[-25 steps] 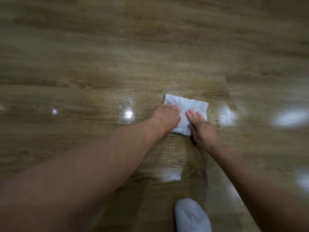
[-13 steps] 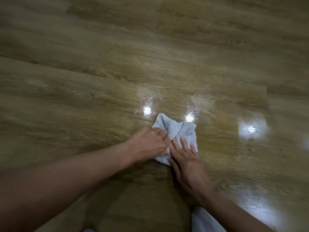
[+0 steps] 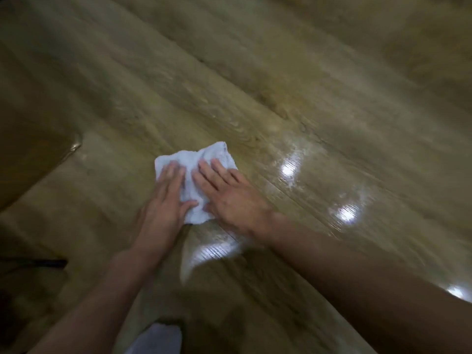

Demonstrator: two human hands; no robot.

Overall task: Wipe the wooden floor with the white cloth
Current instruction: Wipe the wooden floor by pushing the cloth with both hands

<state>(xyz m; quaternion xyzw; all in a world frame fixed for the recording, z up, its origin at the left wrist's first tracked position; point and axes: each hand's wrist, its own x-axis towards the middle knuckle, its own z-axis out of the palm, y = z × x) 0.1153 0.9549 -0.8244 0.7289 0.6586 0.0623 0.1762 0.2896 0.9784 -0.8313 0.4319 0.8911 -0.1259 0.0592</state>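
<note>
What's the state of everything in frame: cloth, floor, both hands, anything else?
white cloth, rumpled, lying on the floor, pinned under both hands.
left hand, fingers straight, pressing the cloth's left part.
right hand, fingers straight and spread, pressing the cloth's right part.
wooden floor, glossy, bright light reflections right of the cloth.
white sock, at the bottom edge, partly cut off by the frame.
</note>
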